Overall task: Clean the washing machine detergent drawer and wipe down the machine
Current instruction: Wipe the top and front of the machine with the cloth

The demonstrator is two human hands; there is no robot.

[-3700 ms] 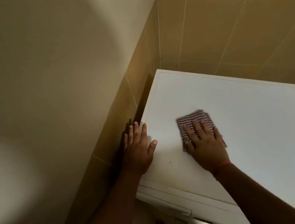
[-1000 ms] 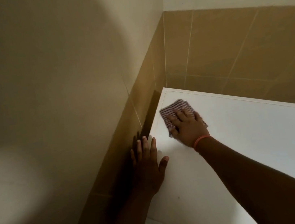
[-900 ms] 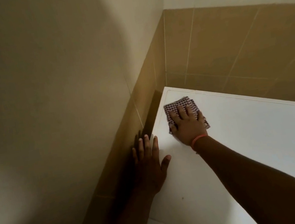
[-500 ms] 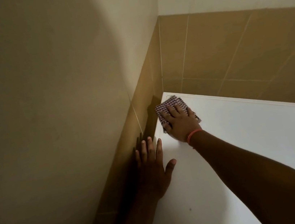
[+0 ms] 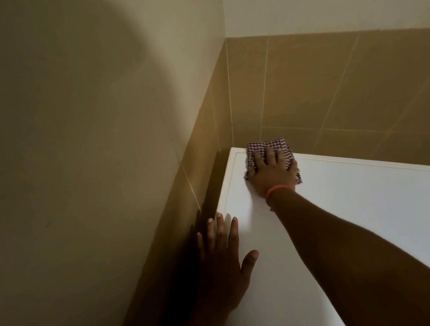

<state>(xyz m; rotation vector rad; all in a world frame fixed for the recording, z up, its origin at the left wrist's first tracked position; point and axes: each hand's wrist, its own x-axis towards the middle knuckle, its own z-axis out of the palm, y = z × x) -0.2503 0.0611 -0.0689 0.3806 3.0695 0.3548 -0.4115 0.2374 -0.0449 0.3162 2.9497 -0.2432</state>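
The right hand (image 5: 273,172) presses a checked cloth (image 5: 267,147) flat, fingers spread, at the far left corner of the washing machine top (image 5: 369,224). The left hand (image 5: 223,266) lies released, apparently resting on the lid's left edge beside the tiled wall (image 5: 335,85).

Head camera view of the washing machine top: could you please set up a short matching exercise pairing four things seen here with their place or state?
Column one:
1. checked cloth
2. left hand
3. right hand
4. wristband

Column two:
A. flat on the machine's left edge
B. at the back left corner of the washing machine top
C. orange, round the right wrist
D. pressing on the cloth

Pairs: 1-B, 2-A, 3-D, 4-C.
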